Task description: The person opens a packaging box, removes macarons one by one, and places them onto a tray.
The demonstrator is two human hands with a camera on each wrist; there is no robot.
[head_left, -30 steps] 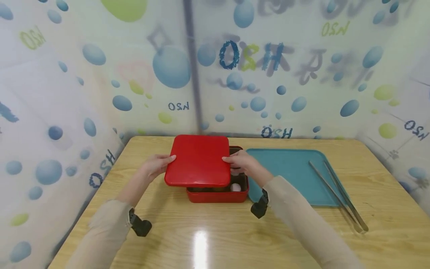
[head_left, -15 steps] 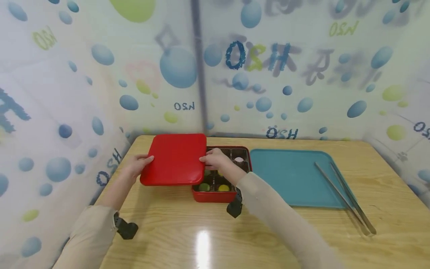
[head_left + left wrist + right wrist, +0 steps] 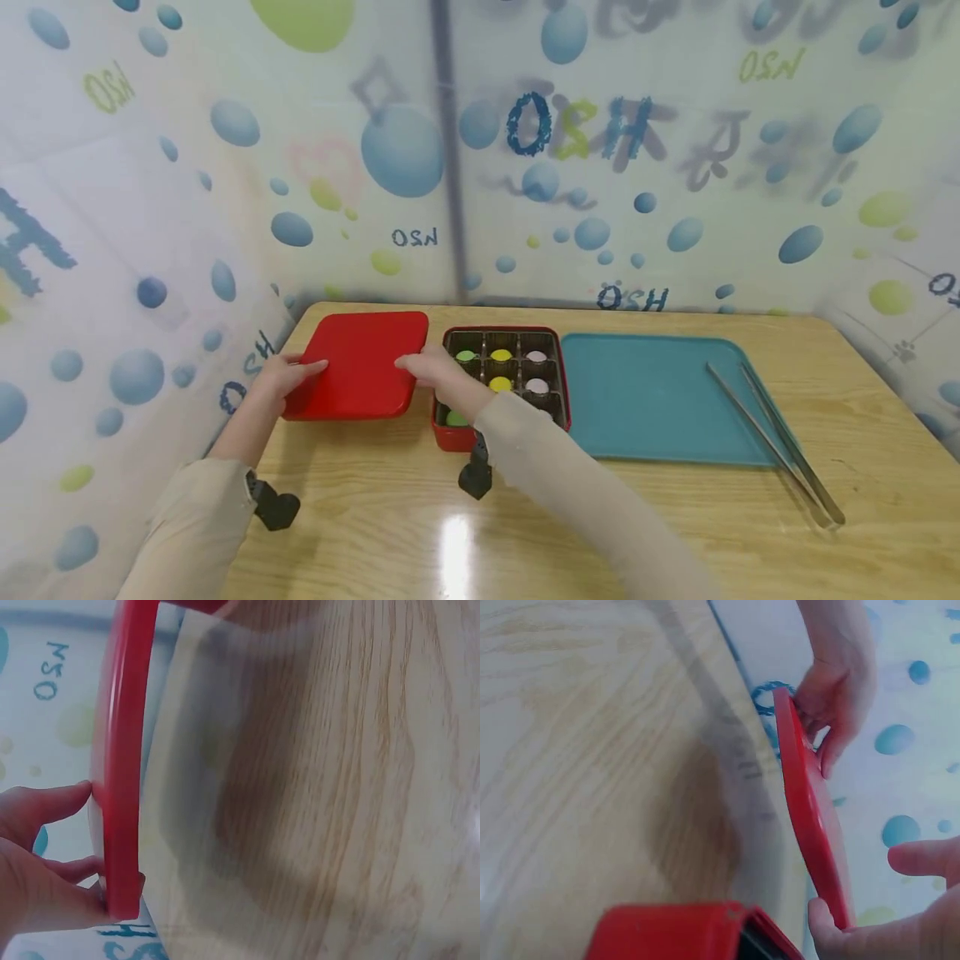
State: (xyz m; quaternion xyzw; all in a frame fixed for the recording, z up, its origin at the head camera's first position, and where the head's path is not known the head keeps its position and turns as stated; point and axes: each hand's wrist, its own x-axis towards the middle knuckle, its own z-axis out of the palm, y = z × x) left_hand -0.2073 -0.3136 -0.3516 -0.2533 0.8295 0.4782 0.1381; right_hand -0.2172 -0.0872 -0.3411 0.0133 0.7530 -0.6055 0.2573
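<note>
A square red lid (image 3: 358,365) hangs above the left part of the table, a little tilted. My left hand (image 3: 282,377) pinches its left edge, thumb on top and fingertips beneath; the left wrist view shows this grip on the lid (image 3: 124,772) from the side. At the opposite edge, my right hand (image 3: 442,372) holds the lid with fingers curled under it; in the right wrist view its thumb (image 3: 922,859) stands a little off the top. The red box (image 3: 498,439) sits uncovered just right of the lid, its lower left corner partly behind my right forearm.
Dividers part the box into compartments with round green, yellow (image 3: 501,384) and pale pink pieces. Right of it lies a blue tray (image 3: 645,392), with long metal tongs (image 3: 772,442) across its right edge onto the wooden table (image 3: 360,517). A patterned curtain (image 3: 480,167) stands behind.
Both hands have carried the lid left off the box and lowered it somewhat. The compartments and their pieces have come into sight. Tray and tongs have stayed put on the table.
</note>
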